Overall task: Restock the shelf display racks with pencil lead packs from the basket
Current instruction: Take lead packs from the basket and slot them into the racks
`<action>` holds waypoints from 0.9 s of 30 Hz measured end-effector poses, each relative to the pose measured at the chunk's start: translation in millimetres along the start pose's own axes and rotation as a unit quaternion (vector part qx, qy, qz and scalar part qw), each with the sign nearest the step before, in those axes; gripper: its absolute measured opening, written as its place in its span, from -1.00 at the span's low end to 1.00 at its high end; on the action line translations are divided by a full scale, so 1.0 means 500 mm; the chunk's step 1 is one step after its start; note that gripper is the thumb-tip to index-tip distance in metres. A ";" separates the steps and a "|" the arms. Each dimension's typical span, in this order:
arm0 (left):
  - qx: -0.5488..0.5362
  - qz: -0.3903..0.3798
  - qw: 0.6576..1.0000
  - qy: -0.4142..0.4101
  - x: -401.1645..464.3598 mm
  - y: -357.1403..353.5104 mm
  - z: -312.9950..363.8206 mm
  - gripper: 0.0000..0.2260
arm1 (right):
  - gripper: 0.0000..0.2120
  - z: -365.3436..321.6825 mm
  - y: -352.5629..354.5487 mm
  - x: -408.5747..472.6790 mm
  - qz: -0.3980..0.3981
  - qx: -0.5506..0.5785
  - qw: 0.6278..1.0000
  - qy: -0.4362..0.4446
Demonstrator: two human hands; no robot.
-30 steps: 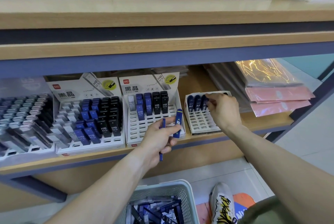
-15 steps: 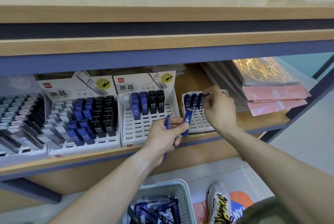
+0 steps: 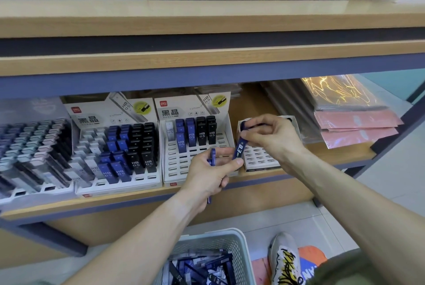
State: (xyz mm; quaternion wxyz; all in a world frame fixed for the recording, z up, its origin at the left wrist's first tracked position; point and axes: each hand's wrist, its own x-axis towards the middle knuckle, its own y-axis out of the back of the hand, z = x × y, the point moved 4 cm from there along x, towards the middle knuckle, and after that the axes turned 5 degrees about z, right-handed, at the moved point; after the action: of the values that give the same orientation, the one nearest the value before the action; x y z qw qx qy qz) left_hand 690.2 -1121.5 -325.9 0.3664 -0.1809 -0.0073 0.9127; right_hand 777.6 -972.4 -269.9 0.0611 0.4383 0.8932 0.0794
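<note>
Between both hands, low in front of the shelf edge: one blue lead pack (image 3: 239, 148), tilted, lower end against left thumb tip, upper end pinched by right fingertips.

Left hand (image 3: 211, 173): fingers curled round a second blue pack (image 3: 213, 157), held upright in the fist, its lower end poking out under the palm. Thumb stretched right to touch the tilted pack.

Right hand (image 3: 272, 136): fingers bent, pinching the top of the tilted pack; whether anything else sits under the palm cannot be told.

Directly behind right hand: small white rack (image 3: 259, 158), open grid slots at the front, a dark blue pack standing at its back left corner, rest hidden by the hand.

Just behind left hand: middle rack (image 3: 195, 165) with one clear, several blue and several black HB 0.5 packs in the back rows, front rows open. Further left of left hand: fuller rack (image 3: 119, 153), clear, blue and black packs in steps. Far left: rack of grey and clear packs (image 3: 30, 146).

Right of right hand, well apart: stacked pink sleeves (image 3: 358, 128) on the shelf (image 3: 345, 153).

Below both forearms, on the floor: pale basket (image 3: 239, 252) holding a loose heap of blue and clear packs. Beside it, to the right: patterned shoe (image 3: 285, 259).
</note>
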 end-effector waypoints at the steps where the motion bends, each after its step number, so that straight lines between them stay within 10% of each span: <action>1: 0.005 0.001 1.000 -0.006 0.000 -0.004 0.001 -0.77 | -0.79 0.000 0.009 0.003 0.015 -0.006 1.000 0.005; 7: -0.040 -0.039 0.998 0.024 0.016 -0.025 0.001 -0.82 | -0.79 -0.003 0.042 0.010 -0.041 0.042 0.998 -0.034; 15: 0.079 -0.023 0.996 -0.039 0.032 -0.057 0.001 -0.82 | -0.82 0.015 0.096 0.044 0.073 0.018 0.997 0.003; 20: 0.383 -0.015 0.899 -0.211 0.034 -0.069 -0.012 -0.83 | -0.86 0.032 0.092 0.063 0.119 -0.192 0.963 0.144; 27: 0.484 -0.006 0.833 -0.267 0.038 -0.076 -0.024 -0.85 | -0.86 0.048 0.049 0.059 0.088 -0.262 0.940 0.201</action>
State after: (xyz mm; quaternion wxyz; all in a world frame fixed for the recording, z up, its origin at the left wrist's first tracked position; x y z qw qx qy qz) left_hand 706.7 -1082.3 -338.0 0.3960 0.2706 0.3367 0.8103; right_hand 782.9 -932.4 -289.9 -0.0147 0.4589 0.7922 0.4019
